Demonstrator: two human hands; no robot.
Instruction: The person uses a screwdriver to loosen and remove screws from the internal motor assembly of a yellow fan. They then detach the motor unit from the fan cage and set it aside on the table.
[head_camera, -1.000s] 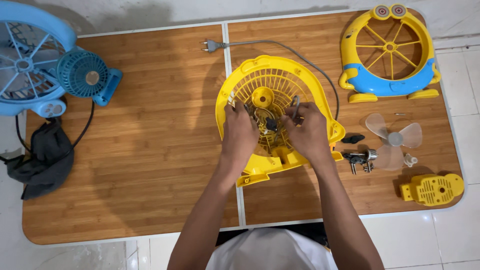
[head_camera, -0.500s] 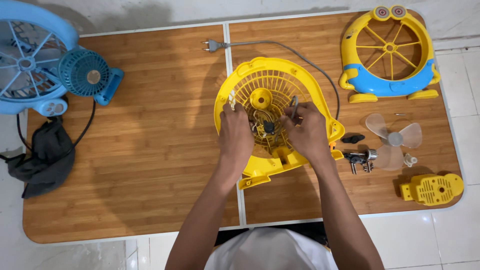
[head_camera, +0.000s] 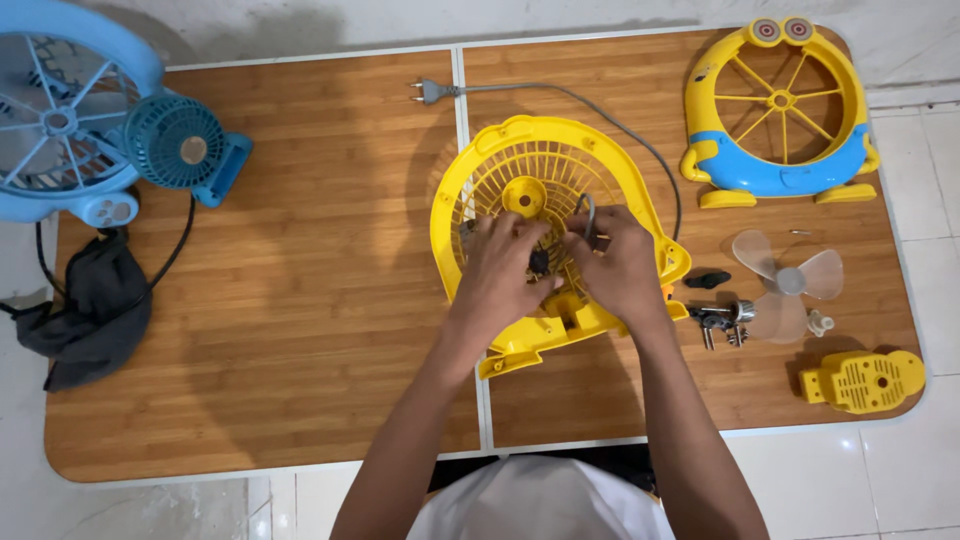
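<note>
At the centre of the wooden worktop (head_camera: 300, 300), the yellow fan housing (head_camera: 545, 225) lies flat with its grille facing up, its grey cord (head_camera: 620, 115) curving away to a plug (head_camera: 428, 92) near the far edge. Your left hand (head_camera: 505, 270) rests on the lower part of the grille, fingers curled and pinched narrowly over a small dark part (head_camera: 538, 262) beside the hub; whether the fingertips actually grip it cannot be told. Your right hand (head_camera: 620, 265) lies just beside the left one, its fingers closed around a thin grey wire loop (head_camera: 585, 215) that rises above the grille. The two hands nearly touch over the housing's middle.

To the right of the housing lie a small black piece (head_camera: 707, 279), a metal motor part with screws (head_camera: 722, 318), a clear fan blade (head_camera: 785, 283) and a small yellow vented cover (head_camera: 862, 380). A yellow-and-blue front guard (head_camera: 775, 110) lies at the far right corner. At the left edge sit a blue fan (head_camera: 100, 130) and a dark cloth (head_camera: 85, 310).
</note>
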